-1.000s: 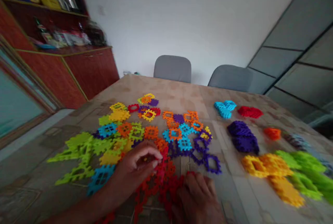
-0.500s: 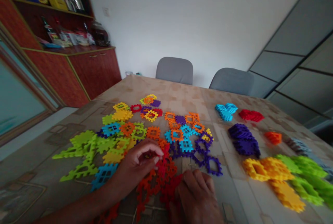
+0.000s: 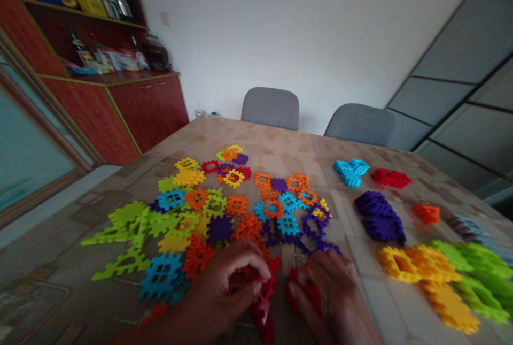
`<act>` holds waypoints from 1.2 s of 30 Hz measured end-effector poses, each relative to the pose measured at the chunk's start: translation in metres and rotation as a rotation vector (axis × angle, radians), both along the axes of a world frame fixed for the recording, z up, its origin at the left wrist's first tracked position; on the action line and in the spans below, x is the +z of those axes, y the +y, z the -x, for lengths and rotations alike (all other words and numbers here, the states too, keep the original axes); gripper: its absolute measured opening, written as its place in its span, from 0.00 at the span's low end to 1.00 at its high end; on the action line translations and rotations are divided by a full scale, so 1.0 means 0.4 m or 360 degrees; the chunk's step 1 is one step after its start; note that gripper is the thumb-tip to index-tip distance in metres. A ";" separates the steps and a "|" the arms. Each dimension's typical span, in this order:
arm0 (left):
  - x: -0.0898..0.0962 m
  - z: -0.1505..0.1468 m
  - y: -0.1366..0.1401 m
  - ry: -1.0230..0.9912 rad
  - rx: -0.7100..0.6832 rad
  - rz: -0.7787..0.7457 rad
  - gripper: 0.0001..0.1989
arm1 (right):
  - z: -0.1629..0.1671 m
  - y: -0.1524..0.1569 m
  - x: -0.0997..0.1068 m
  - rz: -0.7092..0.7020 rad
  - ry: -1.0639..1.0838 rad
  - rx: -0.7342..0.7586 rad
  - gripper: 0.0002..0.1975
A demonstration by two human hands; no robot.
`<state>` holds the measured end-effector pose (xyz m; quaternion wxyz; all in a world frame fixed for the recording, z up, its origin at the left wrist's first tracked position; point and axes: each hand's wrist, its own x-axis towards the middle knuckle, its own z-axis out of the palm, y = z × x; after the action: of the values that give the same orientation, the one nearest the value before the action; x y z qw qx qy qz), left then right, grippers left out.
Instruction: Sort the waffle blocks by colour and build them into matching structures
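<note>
My left hand (image 3: 224, 289) is closed, thumb and fingertips pinched on a red toothed building tile (image 3: 265, 302) that points down toward the near edge. My right hand (image 3: 336, 291) is closed around red building tiles (image 3: 306, 297), their number partly hidden by the fingers. A small gap separates the two hands. Just beyond the left hand lie orange tiles (image 3: 247, 227), a purple square tile (image 3: 219, 229) and a blue window tile (image 3: 162, 275). Purple frame tiles (image 3: 312, 230) are beyond the right hand.
Green triangle and square tiles (image 3: 132, 238) spread at the left. Sorted stacks line the right: blue (image 3: 350, 171), red (image 3: 390, 178), purple (image 3: 380, 216), orange (image 3: 426, 214), yellow (image 3: 436, 275) and green (image 3: 481, 275). Grey chairs (image 3: 270, 107) stand behind the table (image 3: 320, 147).
Both hands have come nearer the body. The left hand now pinches a red tile, and the right hand has shifted right with red tiles. The purple square has come into view.
</note>
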<state>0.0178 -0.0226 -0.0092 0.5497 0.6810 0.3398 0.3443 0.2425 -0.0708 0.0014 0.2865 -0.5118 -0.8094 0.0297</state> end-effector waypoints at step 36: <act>-0.018 0.106 -0.020 0.1125 -0.0160 -0.1601 0.17 | 0.068 -0.024 -0.118 -0.0176 -0.0170 -0.0090 0.07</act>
<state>-0.0247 -0.0307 -0.0163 0.0308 0.9450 0.2649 0.1896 0.2152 -0.0804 -0.0457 0.2714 -0.5187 -0.8092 -0.0505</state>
